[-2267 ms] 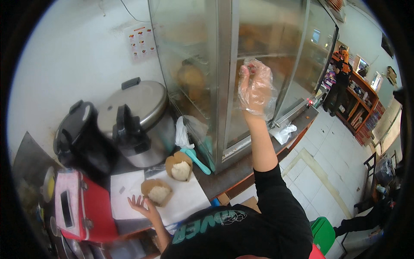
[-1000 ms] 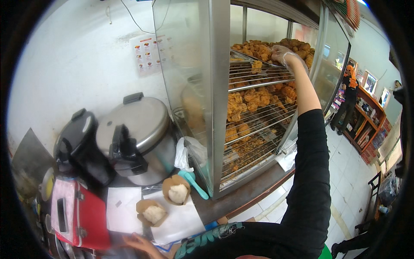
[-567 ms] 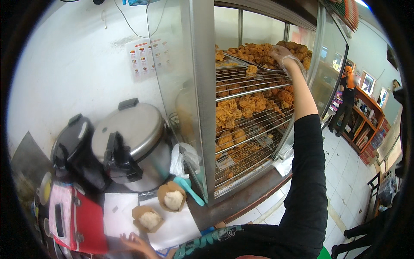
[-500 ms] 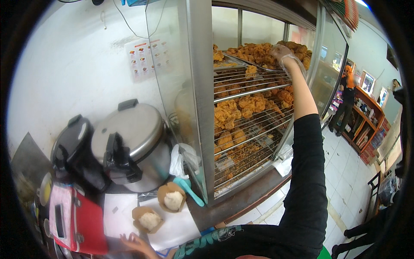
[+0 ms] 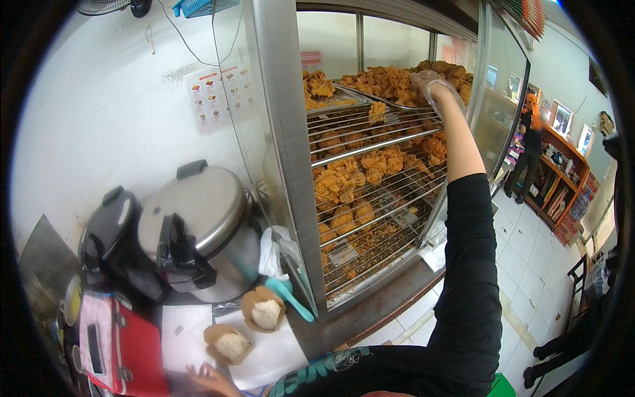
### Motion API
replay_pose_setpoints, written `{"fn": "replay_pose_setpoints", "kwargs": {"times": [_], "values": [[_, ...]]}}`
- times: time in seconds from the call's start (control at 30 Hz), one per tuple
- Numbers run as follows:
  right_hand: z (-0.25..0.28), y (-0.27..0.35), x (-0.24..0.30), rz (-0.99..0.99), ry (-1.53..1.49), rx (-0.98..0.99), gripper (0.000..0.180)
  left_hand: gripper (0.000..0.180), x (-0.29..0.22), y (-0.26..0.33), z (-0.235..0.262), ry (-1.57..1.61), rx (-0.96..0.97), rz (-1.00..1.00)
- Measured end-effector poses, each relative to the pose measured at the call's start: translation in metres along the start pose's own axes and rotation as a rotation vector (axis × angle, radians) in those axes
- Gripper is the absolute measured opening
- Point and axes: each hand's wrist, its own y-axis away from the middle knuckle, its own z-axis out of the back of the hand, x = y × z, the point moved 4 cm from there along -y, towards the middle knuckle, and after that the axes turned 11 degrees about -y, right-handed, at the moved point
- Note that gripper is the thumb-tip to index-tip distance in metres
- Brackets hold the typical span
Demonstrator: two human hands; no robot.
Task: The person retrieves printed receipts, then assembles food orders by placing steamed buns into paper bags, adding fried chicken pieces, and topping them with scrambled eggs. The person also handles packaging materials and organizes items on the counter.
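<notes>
My right hand point(image 5: 428, 85), in a clear plastic glove, reaches into a glass-sided display cabinet. It is at a heaped tray of fried chicken point(image 5: 390, 82) on the top level. The fingers blend into the pieces, so whether they grip one cannot be made out. Down at the lower left, my bare left hand point(image 5: 210, 380) has its fingers apart and holds nothing. Just beyond it, two brown paper boxes with white rice, the nearer box point(image 5: 210, 334) and the farther box point(image 5: 248, 301), stand on white paper point(image 5: 274, 352). A turquoise rice scoop point(image 5: 291, 299) lies beside the farther one.
Wire racks point(image 5: 377, 156) below hold more chicken. The cabinet's metal post point(image 5: 291, 165) rises between me and the wall. A steel rice cooker point(image 5: 198, 228), a black cooker point(image 5: 116, 245) and a red box point(image 5: 122, 344) crowd the left. A person point(image 5: 529, 145) stands far right.
My view has shifted slightly, so the cabinet appears farther left. My right hand has moved a little within the chicken pile; the left hand stays near the boxes.
</notes>
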Motion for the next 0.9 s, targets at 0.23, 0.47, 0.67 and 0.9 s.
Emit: {"fn": "replay_pose_setpoints", "kwargs": {"times": [0.23,0.47,0.67,0.9], "values": [[0.006,0.032,0.024,-0.091,0.092,-0.045,0.075,0.055,0.004,0.001,0.002,-0.009,-0.022,-0.038],[-0.028,-0.001,0.014,0.244,0.263,0.3,0.054,0.055,0.008,0.004,0.006,-0.012,-0.029,-0.01],[-0.026,0.005,0.006,0.263,0.4,0.119,0.062,0.056,0.013,0.011,0.003,0.002,-0.021,0.028],[-0.027,0.012,0.014,0.201,0.462,0.161,0.057,0.056,0.019,0.016,0.014,-0.002,-0.021,0.078]]}}
